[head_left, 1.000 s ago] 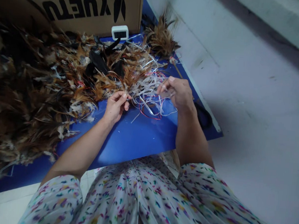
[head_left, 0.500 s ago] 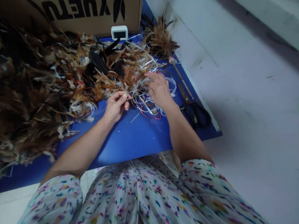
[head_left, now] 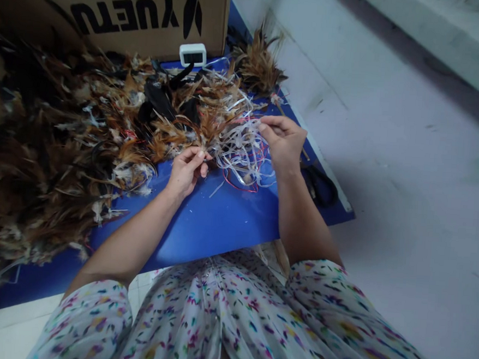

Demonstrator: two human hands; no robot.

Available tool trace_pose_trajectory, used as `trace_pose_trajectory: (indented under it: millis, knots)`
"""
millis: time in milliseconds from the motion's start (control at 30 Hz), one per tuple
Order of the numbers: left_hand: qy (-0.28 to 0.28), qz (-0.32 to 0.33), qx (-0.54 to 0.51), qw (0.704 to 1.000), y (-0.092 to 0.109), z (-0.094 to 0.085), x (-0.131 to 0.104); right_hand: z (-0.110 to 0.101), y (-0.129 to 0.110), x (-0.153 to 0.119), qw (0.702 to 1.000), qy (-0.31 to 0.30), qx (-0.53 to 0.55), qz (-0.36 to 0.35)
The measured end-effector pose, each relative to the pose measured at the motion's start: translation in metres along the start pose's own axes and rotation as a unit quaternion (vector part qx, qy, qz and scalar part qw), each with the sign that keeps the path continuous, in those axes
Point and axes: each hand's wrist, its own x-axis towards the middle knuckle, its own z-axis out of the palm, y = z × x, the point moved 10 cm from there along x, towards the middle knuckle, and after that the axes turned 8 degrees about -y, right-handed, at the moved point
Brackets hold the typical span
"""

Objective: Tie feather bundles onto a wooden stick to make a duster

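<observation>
Brown feathers (head_left: 206, 125) lie in a bunch near the middle of the blue table (head_left: 220, 216). My left hand (head_left: 189, 168) is pinched at the lower edge of this bunch, on something too small to make out. To its right lies a tangle of white and red strings (head_left: 244, 147). My right hand (head_left: 283, 139) is at the right side of the tangle, its thumb and forefinger together on the white strands.
A large feather pile (head_left: 38, 176) covers the left side. Behind stand a cardboard box (head_left: 151, 36) and a small white device (head_left: 193, 54). Black-handled scissors (head_left: 323, 188) lie near the right edge beside the wall (head_left: 407, 186). Another feather bunch (head_left: 259, 63) is at the back right.
My right hand has moved right and its fingers have closed on the strands, which are now drawn out to the right. My left hand has stayed in place.
</observation>
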Motion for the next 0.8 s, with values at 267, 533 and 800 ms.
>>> trace_pose_trajectory:
  millis: [267,533,800]
  knots:
    - [-0.007,0.008,-0.003,1.000,0.001,0.001,0.000,-0.010,0.006,0.001,0.986,0.048,0.160,0.019]
    - [-0.020,0.014,-0.016,1.000,0.003,0.004,0.000,-0.011,-0.003,0.004,0.978,0.015,0.205,-0.022]
    - [-0.015,0.013,-0.015,1.000,0.003,0.003,0.000,0.008,0.005,-0.001,0.984,-0.050,0.170,0.032]
